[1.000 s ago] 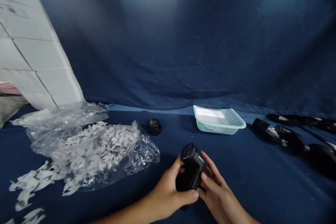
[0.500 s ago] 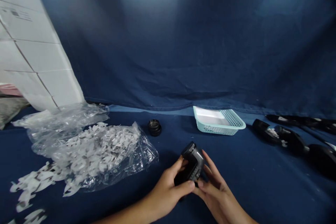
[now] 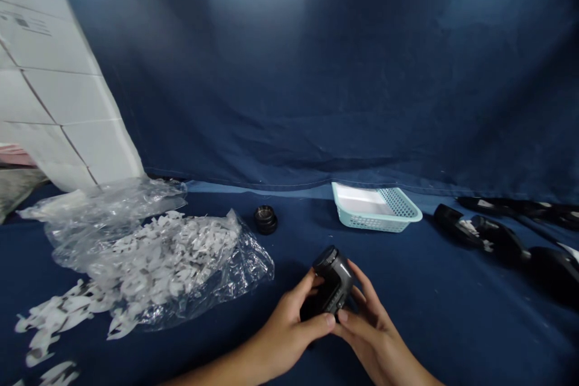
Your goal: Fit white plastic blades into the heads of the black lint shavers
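A black angled plastic device (image 3: 338, 280) with a round ridged cap at its top is held between both hands, tilted above the blue cloth. My left hand (image 3: 298, 322) is closed on its left side, the thumb along the lower edge. Around the right side and lower end curls my right hand (image 3: 373, 319), its thumb near the left thumb tip. The device's underside is hidden by the fingers, and its exact kind cannot be made out. Beyond the hands, a small black round dish (image 3: 265, 219) with tiny bits in it stands on the cloth.
At left lies a clear plastic bag (image 3: 244, 259) spilling many white flat pieces (image 3: 167, 259). A light-blue basket (image 3: 377, 221) stands at the back right. Black plastic parts (image 3: 493, 235) lie along the right side. A blue curtain (image 3: 316, 72) hangs behind, beside white boxes (image 3: 90, 96).
Both hands keep their hold on the black device, which has tilted very slightly. The rest of the scene has only a slight shift in view.
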`<control>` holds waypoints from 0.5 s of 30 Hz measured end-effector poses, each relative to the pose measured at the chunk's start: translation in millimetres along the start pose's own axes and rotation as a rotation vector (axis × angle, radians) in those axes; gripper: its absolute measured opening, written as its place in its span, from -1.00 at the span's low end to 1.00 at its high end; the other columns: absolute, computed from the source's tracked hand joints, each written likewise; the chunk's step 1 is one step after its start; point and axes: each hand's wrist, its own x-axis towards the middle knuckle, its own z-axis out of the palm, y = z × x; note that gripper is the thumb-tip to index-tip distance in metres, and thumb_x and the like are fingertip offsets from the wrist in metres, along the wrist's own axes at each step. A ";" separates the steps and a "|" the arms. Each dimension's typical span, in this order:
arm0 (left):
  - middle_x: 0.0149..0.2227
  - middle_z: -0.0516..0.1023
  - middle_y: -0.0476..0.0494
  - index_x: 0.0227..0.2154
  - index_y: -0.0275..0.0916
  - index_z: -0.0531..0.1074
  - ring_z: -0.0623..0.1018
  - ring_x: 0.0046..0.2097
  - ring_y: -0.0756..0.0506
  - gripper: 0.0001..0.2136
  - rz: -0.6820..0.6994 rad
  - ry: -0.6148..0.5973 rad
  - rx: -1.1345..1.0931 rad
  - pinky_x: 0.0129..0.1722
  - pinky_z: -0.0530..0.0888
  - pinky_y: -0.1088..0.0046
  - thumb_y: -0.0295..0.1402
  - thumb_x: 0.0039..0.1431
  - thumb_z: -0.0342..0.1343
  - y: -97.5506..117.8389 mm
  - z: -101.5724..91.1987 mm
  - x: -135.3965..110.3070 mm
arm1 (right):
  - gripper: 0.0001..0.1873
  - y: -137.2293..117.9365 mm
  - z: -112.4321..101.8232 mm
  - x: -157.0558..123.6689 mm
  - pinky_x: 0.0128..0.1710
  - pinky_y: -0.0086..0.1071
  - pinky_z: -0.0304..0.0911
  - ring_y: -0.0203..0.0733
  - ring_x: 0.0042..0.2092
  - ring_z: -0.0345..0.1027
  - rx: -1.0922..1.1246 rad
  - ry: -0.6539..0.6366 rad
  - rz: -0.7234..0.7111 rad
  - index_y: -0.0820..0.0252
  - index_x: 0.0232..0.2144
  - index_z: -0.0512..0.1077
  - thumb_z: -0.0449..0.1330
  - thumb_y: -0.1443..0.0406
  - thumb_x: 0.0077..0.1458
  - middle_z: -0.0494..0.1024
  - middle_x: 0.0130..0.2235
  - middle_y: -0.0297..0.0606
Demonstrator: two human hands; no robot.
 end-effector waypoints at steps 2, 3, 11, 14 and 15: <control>0.23 0.32 -0.18 0.25 -0.13 0.17 0.31 0.24 -0.24 -0.40 0.003 -0.013 -0.025 0.25 0.18 0.09 -0.35 0.15 0.19 0.8 0.0 0.5 | -0.14 0.0 0.3 0.9 0.02 -0.02 0.29 -0.05 -0.06 0.44 0.006 0.001 -0.007 -0.22 0.18 0.13 0.42 0.32 -0.10 0.37 0.14 -0.23; 0.23 0.32 -0.18 0.25 -0.14 0.17 0.30 0.24 -0.24 -0.40 0.006 -0.019 -0.041 0.26 0.18 0.10 -0.35 0.15 0.19 1.1 0.0 0.8 | -0.15 0.2 0.2 1.4 0.01 -0.02 0.29 -0.05 -0.06 0.43 0.010 -0.001 -0.009 -0.22 0.17 0.14 0.42 0.32 -0.10 0.38 0.13 -0.23; 0.27 0.26 -0.14 0.25 -0.12 0.18 0.16 0.32 -0.24 -0.43 -0.056 -0.005 -0.170 0.32 0.00 0.13 -0.30 0.19 0.17 1.4 -1.9 1.3 | -0.24 4.3 -5.6 4.6 0.00 -0.01 0.28 0.05 0.08 0.33 0.018 0.024 -0.006 -0.24 0.15 0.16 0.38 0.27 -0.04 0.35 0.12 -0.26; 0.27 0.25 -0.14 0.26 -0.10 0.17 0.16 0.32 -0.25 -0.42 -0.066 -0.012 -0.186 0.31 0.00 0.10 -0.27 0.19 0.16 2.2 -3.1 1.4 | -0.27 5.4 -6.1 4.2 -0.03 -0.03 0.30 0.03 0.04 0.36 0.008 0.030 -0.008 -0.23 0.13 0.16 0.38 0.25 -0.03 0.37 0.09 -0.26; 0.27 0.27 -0.14 0.25 -0.10 0.17 0.18 0.31 -0.25 -0.43 -0.059 -0.019 -0.189 0.31 0.02 0.09 -0.28 0.19 0.16 2.4 -3.4 1.4 | -0.28 5.5 -5.7 3.9 -0.04 -0.03 0.31 0.02 0.04 0.36 0.004 0.032 -0.008 -0.23 0.12 0.16 0.38 0.25 -0.02 0.37 0.08 -0.25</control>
